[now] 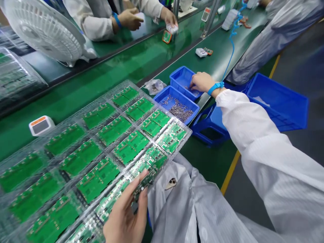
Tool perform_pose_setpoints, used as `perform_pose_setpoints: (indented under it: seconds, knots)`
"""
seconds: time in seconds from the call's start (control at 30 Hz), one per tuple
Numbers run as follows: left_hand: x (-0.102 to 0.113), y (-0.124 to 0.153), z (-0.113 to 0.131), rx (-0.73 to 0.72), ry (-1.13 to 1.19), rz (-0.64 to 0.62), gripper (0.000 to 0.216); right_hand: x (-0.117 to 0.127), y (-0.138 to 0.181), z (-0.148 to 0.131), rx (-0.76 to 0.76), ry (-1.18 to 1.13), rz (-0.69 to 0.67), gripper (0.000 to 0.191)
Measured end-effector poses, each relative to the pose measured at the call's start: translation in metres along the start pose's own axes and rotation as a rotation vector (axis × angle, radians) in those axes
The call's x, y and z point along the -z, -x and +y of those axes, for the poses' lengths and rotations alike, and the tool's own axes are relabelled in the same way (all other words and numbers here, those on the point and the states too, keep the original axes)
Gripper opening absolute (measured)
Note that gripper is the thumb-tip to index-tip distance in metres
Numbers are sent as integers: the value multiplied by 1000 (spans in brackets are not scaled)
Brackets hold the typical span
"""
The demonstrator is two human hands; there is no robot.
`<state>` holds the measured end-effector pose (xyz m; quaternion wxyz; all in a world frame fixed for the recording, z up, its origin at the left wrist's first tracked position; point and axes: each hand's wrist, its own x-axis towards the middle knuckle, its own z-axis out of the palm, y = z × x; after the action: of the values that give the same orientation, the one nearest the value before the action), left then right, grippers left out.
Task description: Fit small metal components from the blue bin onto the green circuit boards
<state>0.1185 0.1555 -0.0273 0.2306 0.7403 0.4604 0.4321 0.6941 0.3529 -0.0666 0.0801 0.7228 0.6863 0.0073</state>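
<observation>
My left hand [129, 209] grips a green circuit board [153, 165] between thumb and fingers, at the near edge of a clear plastic tray [188, 131]. Many green circuit boards [131, 146] lie in the tray's compartments. My right hand [204, 82], with a blue wrist strap [215, 88], reaches into the farther blue bin [178, 76]. Its fingers are bent together at the bin's floor among a few small metal parts; whether anything is pinched is hidden. The nearer blue bin [162, 98] holds a heap of small metal parts [181, 110].
A plastic bag of small parts [155, 86] lies beside the bins. A white-and-orange device [42, 125] sits on the green belt [15, 138]. Across it are a white fan [48, 30] and a co-worker's hands [130, 19]. A blue coiled cord [232, 37] runs from my wrist strap. A blue crate [278, 101] stands right.
</observation>
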Motion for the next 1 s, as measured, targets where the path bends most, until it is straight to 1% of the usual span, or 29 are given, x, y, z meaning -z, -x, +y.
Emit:
perform_pose_setpoints:
  seconds: [0.07,0.13,0.23,0.37,0.47,0.57,0.63,0.7,0.73,0.8,0.87,0.9,1.0]
  knots:
    - [-1,3,-3,6,-10,37,40,1,-2,0,8,3,-2,23]
    - [-2,5,-5,13,-1,28,41,1,-2,-3,19,10,4,23]
    - [-1,4,-7,30,30,-20,43,3,-3,-9,34,18,18,31]
    - [0,2,-9,33,61,-31,41,7,-3,-17,32,9,19,43]
    - [-1,3,-11,47,66,-43,40,10,-2,-22,17,-7,6,46]
    - [-2,3,-10,39,99,-27,43,13,0,-24,-12,-37,6,38]
    - [-2,2,-10,44,131,-7,52,17,2,-23,-41,-65,30,31]
    - [-2,1,-10,58,152,43,61,24,4,-24,-66,-89,72,25]
    - [-2,1,-10,63,150,77,60,28,6,-27,-76,-110,100,22]
    - [-1,0,-12,62,109,117,43,39,14,-40,-106,-237,190,15]
    - [-2,-2,-12,35,46,98,22,51,30,-64,-129,-495,291,11]
    - [-3,-4,-12,11,21,77,19,57,41,-81,-123,-649,325,10]
    - [-11,-16,-5,-57,2,23,24,75,84,-142,39,-1065,262,13]
